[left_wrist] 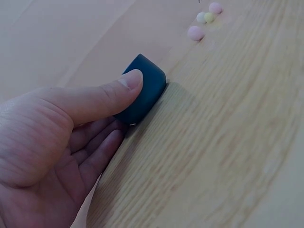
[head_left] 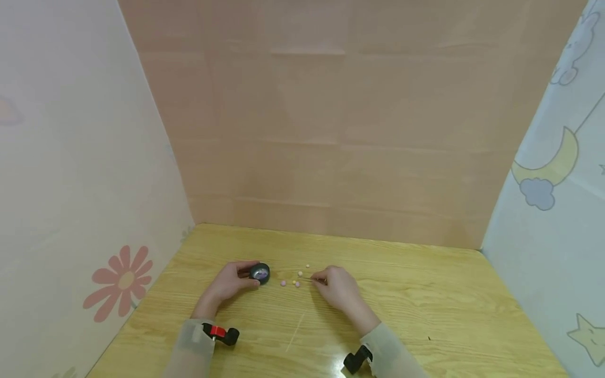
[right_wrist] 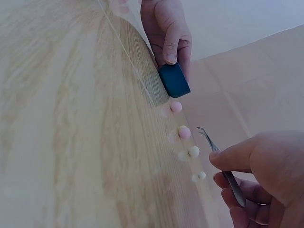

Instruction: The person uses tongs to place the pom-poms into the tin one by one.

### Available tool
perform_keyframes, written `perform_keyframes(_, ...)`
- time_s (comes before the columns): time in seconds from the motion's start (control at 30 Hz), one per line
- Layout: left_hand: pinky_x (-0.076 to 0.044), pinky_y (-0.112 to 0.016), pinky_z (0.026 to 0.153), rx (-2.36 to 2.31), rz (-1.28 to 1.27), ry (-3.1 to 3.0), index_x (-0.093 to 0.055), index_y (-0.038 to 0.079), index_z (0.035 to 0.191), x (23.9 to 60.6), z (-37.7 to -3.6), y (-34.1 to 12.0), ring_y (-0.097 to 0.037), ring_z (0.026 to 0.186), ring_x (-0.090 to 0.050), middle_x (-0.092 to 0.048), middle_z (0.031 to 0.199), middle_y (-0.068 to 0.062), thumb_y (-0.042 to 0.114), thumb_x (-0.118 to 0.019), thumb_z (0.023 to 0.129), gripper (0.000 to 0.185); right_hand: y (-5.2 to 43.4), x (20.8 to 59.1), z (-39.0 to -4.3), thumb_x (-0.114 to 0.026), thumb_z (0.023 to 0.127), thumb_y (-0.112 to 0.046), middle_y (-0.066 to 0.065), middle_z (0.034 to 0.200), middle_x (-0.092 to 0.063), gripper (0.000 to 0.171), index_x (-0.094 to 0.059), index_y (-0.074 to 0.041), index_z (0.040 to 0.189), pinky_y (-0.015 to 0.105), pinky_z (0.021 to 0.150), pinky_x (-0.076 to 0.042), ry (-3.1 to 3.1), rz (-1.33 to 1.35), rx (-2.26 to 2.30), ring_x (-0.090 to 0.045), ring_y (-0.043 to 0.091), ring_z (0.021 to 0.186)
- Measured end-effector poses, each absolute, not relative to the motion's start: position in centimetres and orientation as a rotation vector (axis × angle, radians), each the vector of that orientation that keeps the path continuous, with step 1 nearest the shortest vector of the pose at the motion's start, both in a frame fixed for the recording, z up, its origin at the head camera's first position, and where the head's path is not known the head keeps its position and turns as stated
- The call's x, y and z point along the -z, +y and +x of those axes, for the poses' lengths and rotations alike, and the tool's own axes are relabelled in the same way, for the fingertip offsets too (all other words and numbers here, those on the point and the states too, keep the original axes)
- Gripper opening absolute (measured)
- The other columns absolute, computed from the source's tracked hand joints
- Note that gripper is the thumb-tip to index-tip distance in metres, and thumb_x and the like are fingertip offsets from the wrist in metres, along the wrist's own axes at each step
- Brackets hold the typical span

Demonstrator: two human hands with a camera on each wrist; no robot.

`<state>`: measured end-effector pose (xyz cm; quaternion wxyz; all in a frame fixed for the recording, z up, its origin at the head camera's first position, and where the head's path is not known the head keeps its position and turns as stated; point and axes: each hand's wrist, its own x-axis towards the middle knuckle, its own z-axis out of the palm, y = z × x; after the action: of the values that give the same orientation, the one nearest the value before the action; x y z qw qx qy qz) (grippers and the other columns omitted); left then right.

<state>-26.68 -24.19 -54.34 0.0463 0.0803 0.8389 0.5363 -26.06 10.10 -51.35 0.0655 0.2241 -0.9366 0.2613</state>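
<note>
"Since the right hand (head_left: 337, 287) holds the curved tweezers (right_wrist: 235, 189), which way do they point?"

"Toward the left edge of the bench (head_left: 425, 294), long axis roughly parallel to its far edge. Thumb and fingers pinch the shank; the tips stand slightly apart, nothing visible between them."

"And the pastel balls (right_wrist: 184, 132)?"

"Scattered on the bench, all on the left-edge side of the right hand, strung between it and the teal cup (left_wrist: 149, 92). A pale ball (head_left: 300, 273) sits just beside the tweezer tips, a touch toward the far edge; the right hand is nearer to it."

"The left hand (head_left: 230, 282)?"

"Gripping the cup between thumb and fingers, with one pink ball (head_left: 283, 283) near the cup. What shows inside is too small to tell."
</note>
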Motion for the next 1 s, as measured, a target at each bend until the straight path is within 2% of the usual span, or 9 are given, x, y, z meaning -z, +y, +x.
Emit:
perform_keyframes(0.23, -0.052, -0.049, 0.109, -1.64, 0.247, 2.55, -0.067, 0.007, 0.146, 54.29, -26.61, -24.24, -0.033, 0.129, -0.065, -0.068, 0.141, -0.015, 0.015, -0.088, 0.091, 0.059, 10.03, 51.56, -26.15, -0.082, 0.097, -0.024, -0.005, 0.094, -0.075, 0.011, -0.088, -0.019, 0.105, 0.028, 0.063, -0.053, -2.827, 0.699, -0.787, -0.065, 0.006, 0.079)
perform_keyframes(0.6, -0.054, -0.046, 0.107, -1.646, 0.245, 2.543, -0.067, 0.007, 0.145, 54.31, -26.55, -24.21, -0.032, 0.127, -0.066, -0.069, 0.139, -0.015, 0.014, -0.088, 0.092, 0.058, 10.05, 51.11, -25.77, -0.083, 0.096, -0.021, -0.004, 0.092, -0.074, 0.011, -0.088, -0.017, 0.104, 0.03, 0.063, -0.054, -2.84, 0.724, -0.785, -0.065, 0.007, 0.078)
perform_keyframes(1.0, -0.05, -0.051, 0.11, -1.632, 0.241, 2.566, -0.067, 0.005, 0.145, 54.08, -26.3, -24.06, -0.034, 0.129, -0.065, -0.068, 0.141, -0.016, 0.014, -0.088, 0.091, 0.058, 10.06, 51.51, -25.71, -0.084, 0.094, -0.017, -0.004, 0.091, -0.075, 0.009, -0.088, -0.016, 0.102, 0.031, 0.064, -0.054, -2.817, 0.763, -0.742, -0.066, 0.009, 0.079)
